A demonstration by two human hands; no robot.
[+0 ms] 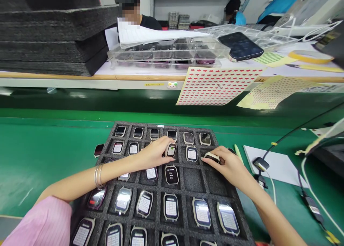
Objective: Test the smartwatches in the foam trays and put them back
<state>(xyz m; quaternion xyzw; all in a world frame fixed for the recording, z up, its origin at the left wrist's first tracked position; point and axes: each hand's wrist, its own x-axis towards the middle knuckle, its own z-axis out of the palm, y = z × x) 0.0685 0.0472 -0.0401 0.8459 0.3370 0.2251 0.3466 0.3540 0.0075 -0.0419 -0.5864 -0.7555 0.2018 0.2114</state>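
A dark grey foam tray (178, 187) with square compartments lies below me and holds several smartwatch bodies without straps. My left hand (158, 151) reaches in from the left, thumb and fingers closed on the edges of a smartwatch (171, 150) in the second row; its screen is lit with a small green patch. At the right end of that row my right hand (227, 163) pinches another smartwatch (211, 157), which is tilted. Between them sits a watch with a lit white list (191, 154). Below that, a watch with a dark menu screen (171, 175) lies in its compartment.
Black foam blocks (45, 41) are stacked on the shelf at the left. Clear plastic trays (166, 54) and a phone (240, 46) lie on the shelf. A sticker sheet (217, 86) hangs over its edge. Cables (311, 203) and a white pad (276, 163) lie right. Two people are beyond.
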